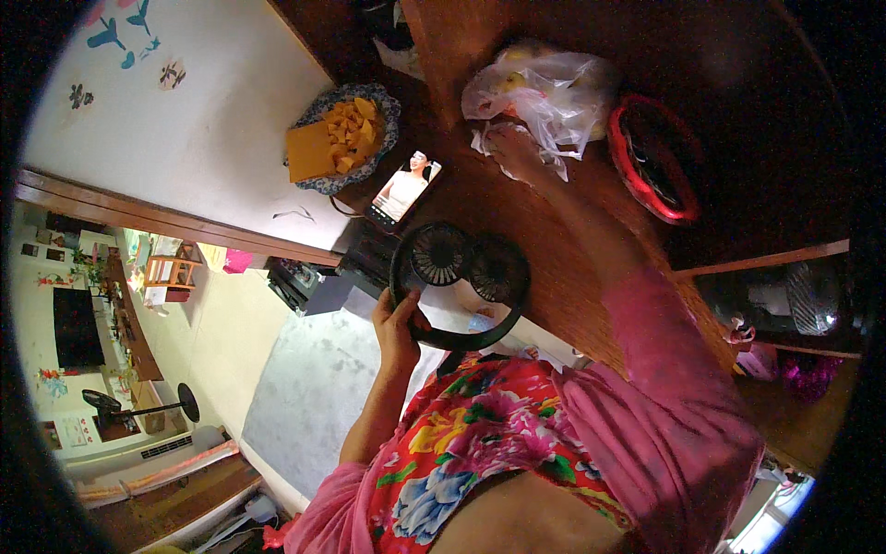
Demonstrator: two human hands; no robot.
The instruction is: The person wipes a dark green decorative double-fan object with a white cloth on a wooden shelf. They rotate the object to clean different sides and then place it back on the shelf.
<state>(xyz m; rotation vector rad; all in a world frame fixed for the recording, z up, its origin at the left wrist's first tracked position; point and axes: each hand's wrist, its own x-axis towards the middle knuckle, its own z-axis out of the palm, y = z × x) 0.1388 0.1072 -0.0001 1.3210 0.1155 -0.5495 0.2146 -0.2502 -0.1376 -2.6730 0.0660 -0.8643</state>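
My left hand grips the rim of a black twin-head neck fan, with the thumb over the edge. Its two round grilles face up toward me. On the dark wooden tabletop, my right hand is closed over a crumpled white tissue or cloth, partly hidden beneath the fingers. Against that hand lies a translucent plastic bag with roundish yellowish things inside, possibly fruit. A lit smartphone showing a person on its screen stands beyond the fan.
A blue-and-white scalloped dish carries orange-yellow folded pieces and a flat orange sheet. Right of the bag sits a red-rimmed oval basket or tray. A floral red apron covers my lap. A pedestal fan stands far left.
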